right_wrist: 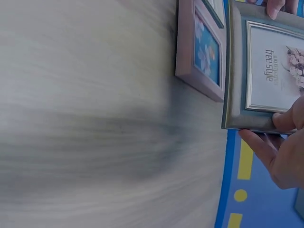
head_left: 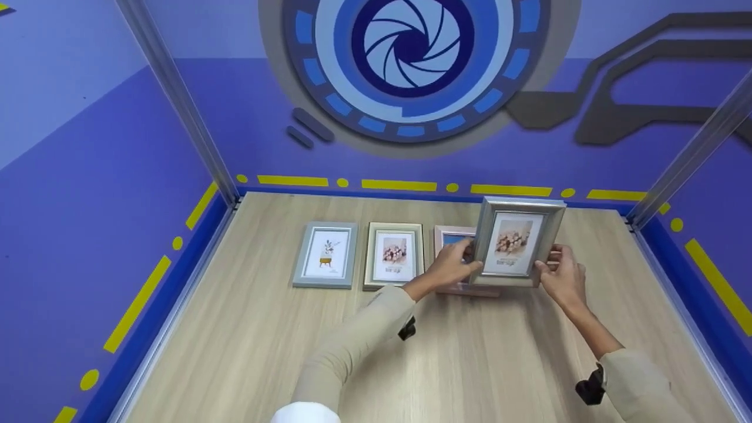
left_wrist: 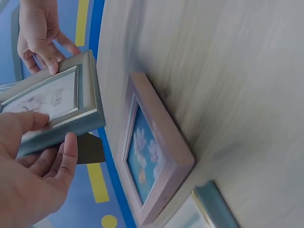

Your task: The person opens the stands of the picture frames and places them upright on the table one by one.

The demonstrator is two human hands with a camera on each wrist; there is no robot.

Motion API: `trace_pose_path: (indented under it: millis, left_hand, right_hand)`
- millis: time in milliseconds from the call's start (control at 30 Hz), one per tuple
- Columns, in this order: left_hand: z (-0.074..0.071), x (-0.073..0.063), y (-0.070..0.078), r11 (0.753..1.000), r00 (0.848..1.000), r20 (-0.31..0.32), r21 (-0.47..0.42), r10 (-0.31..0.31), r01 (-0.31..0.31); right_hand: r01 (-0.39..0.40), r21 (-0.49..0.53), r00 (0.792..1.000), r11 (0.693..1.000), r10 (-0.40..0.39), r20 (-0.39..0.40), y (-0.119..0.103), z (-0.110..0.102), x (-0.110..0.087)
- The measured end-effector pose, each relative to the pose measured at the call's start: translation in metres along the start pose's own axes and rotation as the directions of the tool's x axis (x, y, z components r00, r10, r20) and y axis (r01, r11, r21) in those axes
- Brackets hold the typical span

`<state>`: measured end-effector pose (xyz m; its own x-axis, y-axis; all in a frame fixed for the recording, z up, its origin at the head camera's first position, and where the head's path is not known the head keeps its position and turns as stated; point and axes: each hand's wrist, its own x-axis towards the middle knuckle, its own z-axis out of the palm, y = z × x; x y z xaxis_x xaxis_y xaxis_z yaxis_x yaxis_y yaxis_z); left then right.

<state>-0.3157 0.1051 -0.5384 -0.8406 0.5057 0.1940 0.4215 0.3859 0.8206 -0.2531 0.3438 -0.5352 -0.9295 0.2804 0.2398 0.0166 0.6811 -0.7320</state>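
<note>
Between both hands a silvery-grey picture frame (head_left: 490, 241) with a flower print is held up off the table, its face toward the head camera. My left hand (head_left: 452, 265) grips its left edge, thumb on the front and fingers behind. On the opposite edge my right hand (head_left: 565, 279) pinches it near the lower corner. A pink picture frame (left_wrist: 175, 142) with a blue flower picture lies on the table, partly hidden behind the held frame and left hand in the head view. In the left wrist view a dark flap (left_wrist: 90, 149) shows behind the held frame.
Left of the pink frame lie a gold-toned picture frame (head_left: 418, 235) with a similar flower print and a blue-grey picture frame (head_left: 299, 276) with a plant picture. The wooden table (head_left: 247, 352) is bounded by a purple back wall (head_left: 223, 117) and side walls with metal posts.
</note>
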Motion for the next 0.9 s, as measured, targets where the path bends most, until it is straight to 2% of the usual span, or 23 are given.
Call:
trace_pose_path:
  millis: [167, 300, 367, 467, 600, 767, 900]
  left_hand:
    - [0.016, 0.005, 0.005, 0.988, 0.993, -0.094, -0.14, -0.077, 0.063]
    - [0.028, 0.006, 0.01, 0.976, 0.99, -0.103, -0.204, -0.097, 0.074]
    - [0.035, 0.006, 0.012, 0.975, 0.993, -0.079, -0.209, -0.09, 0.072]
    - [0.046, 0.007, 0.017, 0.974, 0.995, -0.009, -0.204, -0.099, 0.095]
    - [0.061, 0.011, 0.024, 0.974, 0.986, 0.079, -0.164, -0.146, 0.157]
    - [0.079, 0.017, 0.026, 0.966, 0.974, 0.099, -0.141, -0.203, 0.216]
    - [0.091, 0.018, 0.021, 0.948, 0.96, 0.14, -0.176, -0.241, 0.264]
  right_hand:
    - [-0.003, 0.008, 0.996, 1.0, 0.004, -0.089, 0.011, -0.001, -0.001]
    - [-0.005, 0.038, 0.987, 0.999, 0.011, -0.163, 0.021, -0.001, -0.001]
    - [-0.011, 0.045, 0.98, 0.999, 0.02, -0.196, 0.026, -0.003, 0.0]
    - [-0.029, 0.047, 0.97, 0.998, 0.039, -0.239, 0.035, -0.006, 0.003]
    - [-0.071, 0.049, 0.959, 0.996, 0.082, -0.272, 0.047, -0.009, 0.006]
    - [-0.14, 0.062, 0.951, 0.988, 0.152, -0.268, 0.063, -0.011, 0.008]
    - [-0.195, 0.066, 0.946, 0.978, 0.206, -0.249, 0.073, -0.011, 0.008]
